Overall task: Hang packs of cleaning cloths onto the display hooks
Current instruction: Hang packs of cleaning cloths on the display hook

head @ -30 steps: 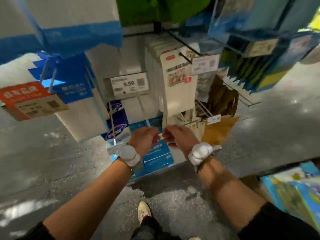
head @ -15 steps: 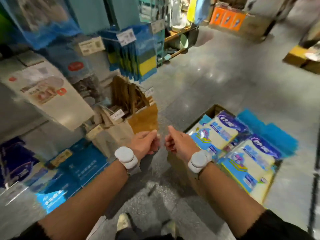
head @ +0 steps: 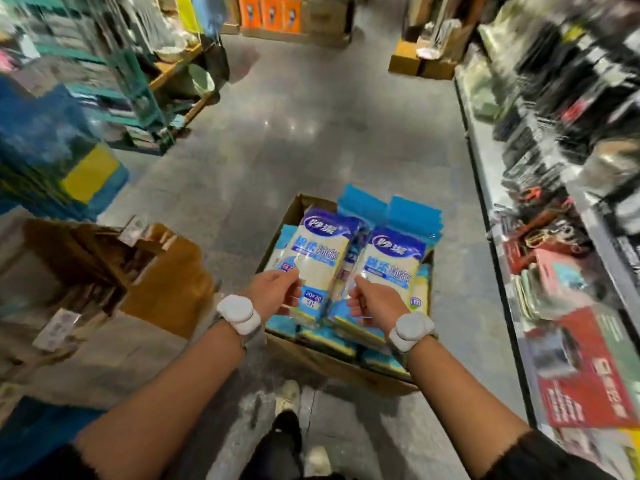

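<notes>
An open cardboard box (head: 313, 360) on the floor in front of me holds several packs of cleaning cloths, cream with blue headers. Two packs lie on top, side by side. My left hand (head: 273, 292) curls its thumb and fingers around the near left edge of the left pack (head: 320, 261). In the same way, my right hand (head: 375, 303) pinches the near left edge of the right pack (head: 389, 268). Both packs still rest on the pile. No display hooks for these packs are visible.
Blurred shelving with blue and yellow goods (head: 62, 161) and brown paper bags (head: 162, 282) stands to my left. A low shelf of mixed packaged items (head: 568, 306) runs along the right. The grey aisle floor (head: 311, 126) stretches ahead towards orange cartons (head: 266, 12). My shoe (head: 287, 396) is near the box.
My view has swung right, from the hook display to the box on the floor. Both hands have moved from the hooks down onto the top packs and closed on their edges.
</notes>
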`<state>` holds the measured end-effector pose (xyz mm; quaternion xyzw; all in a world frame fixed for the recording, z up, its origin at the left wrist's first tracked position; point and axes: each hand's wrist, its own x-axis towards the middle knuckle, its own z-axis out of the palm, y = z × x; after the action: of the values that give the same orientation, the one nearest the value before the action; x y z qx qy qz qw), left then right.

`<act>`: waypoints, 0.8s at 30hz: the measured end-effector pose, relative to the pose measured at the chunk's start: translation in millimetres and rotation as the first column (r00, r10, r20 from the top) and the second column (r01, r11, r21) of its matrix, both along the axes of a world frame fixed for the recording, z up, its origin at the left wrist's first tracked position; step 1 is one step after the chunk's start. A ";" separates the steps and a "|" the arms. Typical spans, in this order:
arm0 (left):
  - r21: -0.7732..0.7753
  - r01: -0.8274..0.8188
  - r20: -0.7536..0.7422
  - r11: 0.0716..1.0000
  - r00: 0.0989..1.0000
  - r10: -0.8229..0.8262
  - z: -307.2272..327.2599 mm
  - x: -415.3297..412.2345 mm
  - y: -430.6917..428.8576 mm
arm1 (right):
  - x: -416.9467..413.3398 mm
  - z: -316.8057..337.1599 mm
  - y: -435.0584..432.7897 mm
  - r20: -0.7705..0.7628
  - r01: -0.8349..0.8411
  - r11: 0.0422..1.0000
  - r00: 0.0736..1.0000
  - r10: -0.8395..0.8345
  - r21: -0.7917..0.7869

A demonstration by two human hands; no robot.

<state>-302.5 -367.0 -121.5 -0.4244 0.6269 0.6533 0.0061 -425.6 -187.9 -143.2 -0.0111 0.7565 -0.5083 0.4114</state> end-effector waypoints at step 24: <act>0.151 0.344 0.241 0.927 0.896 -0.372 -128.3 -182.1 -156.3 | -118.1 -198.2 -133.5 0.285 0.275 0.957 0.914 -0.291 0.095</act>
<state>-484.6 -523.3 -249.8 -0.3844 0.6528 0.6100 0.2324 -543.7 -321.4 -341.4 0.1854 0.6933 -0.5379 0.4422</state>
